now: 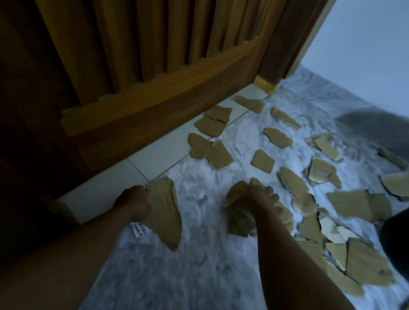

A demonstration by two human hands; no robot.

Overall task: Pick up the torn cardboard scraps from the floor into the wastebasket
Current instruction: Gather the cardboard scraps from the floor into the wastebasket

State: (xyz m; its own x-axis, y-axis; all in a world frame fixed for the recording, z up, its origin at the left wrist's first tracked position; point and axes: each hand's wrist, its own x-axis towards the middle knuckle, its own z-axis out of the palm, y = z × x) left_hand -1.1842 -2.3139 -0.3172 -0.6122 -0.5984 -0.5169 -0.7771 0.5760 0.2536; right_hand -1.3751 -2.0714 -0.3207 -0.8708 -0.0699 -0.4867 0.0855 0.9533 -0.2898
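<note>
Several torn brown cardboard scraps (264,161) lie scattered over the grey-white marbled floor, from the door's foot out to the right. My left hand (133,201) grips a large curved scrap (166,214) with a white label at its lower edge. My right hand (254,198) is closed on a bunch of scraps (238,220), held just above the floor. A dark rounded object (402,241) at the right edge may be the wastebasket; I cannot tell.
A wooden slatted door (134,45) and its frame fill the left and top. A strip of pale tiles (147,158) runs along its foot. A white wall (389,48) stands at the back right, with a dark shadow on the floor below it.
</note>
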